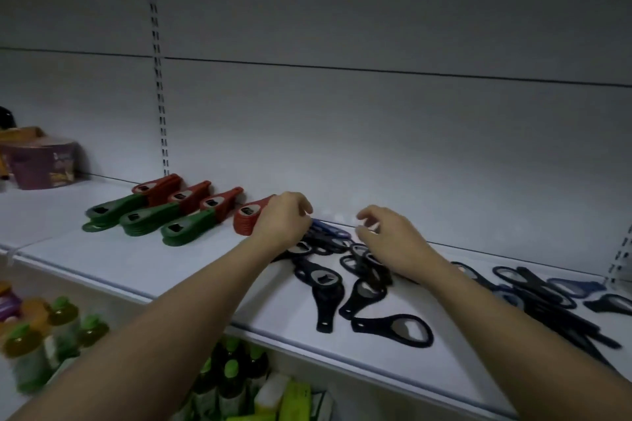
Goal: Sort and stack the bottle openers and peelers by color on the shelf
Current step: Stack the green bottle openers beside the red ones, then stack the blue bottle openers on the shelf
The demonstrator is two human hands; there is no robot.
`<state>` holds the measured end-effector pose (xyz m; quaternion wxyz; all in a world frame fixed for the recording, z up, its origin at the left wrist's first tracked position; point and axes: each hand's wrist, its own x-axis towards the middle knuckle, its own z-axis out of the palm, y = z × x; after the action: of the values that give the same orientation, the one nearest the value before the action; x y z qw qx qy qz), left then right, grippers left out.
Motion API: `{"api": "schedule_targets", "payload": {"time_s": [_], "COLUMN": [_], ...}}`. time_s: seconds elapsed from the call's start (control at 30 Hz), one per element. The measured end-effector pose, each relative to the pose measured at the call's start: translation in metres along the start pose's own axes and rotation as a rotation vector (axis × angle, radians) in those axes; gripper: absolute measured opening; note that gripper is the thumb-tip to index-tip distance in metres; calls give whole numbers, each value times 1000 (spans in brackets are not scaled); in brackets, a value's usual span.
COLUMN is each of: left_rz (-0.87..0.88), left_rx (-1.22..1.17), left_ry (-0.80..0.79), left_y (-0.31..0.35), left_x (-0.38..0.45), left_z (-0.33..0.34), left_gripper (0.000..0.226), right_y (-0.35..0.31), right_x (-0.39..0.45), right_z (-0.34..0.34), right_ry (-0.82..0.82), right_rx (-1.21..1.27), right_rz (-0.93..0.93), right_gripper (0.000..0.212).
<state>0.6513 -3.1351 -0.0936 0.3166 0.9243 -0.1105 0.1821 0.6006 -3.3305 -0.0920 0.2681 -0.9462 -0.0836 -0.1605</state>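
Note:
On the white shelf [143, 260] stand stacks of green openers [147, 217] in front and red openers [191, 196] behind them. My left hand [282, 219] rests against the rightmost red stack [247, 219], fingers curled round its right side. To the right lies a loose heap of black openers [345, 270] with a blue one [328, 227] at the back. My right hand [390, 239] hovers over that heap with fingers loosely curled; whether it pinches anything is hidden.
More black and blue openers [547, 290] are scattered at the right end of the shelf. A purple box [44, 164] stands at the far left. Bottles with green and orange caps [51, 335] fill the shelf below. A slotted upright [160, 96] runs up the back panel.

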Motion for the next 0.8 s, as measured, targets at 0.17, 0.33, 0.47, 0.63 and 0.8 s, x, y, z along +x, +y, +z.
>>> {"api": "schedule_targets", "payload": {"time_s": [0.17, 0.33, 0.47, 0.63, 0.8], "left_rz": [-1, 49, 53, -8, -17], "left_rx": [180, 373, 510, 367, -285], "left_ry": [-176, -368, -442, -268, -154], "left_y": [6, 10, 22, 26, 60], "left_x": [41, 63, 61, 42, 32], "left_z": [43, 60, 54, 50, 35], "left_gripper": [27, 31, 46, 32, 11], "right_y": [68, 95, 102, 112, 126], "right_x": [-21, -28, -25, -26, -24], "right_z": [-40, -57, -70, -80, -104], "right_ry": [133, 185, 221, 271, 320], "right_rx": [1, 29, 50, 128, 220], "right_rz": [79, 70, 59, 58, 104], "right_gripper": [20, 19, 20, 20, 16]}}
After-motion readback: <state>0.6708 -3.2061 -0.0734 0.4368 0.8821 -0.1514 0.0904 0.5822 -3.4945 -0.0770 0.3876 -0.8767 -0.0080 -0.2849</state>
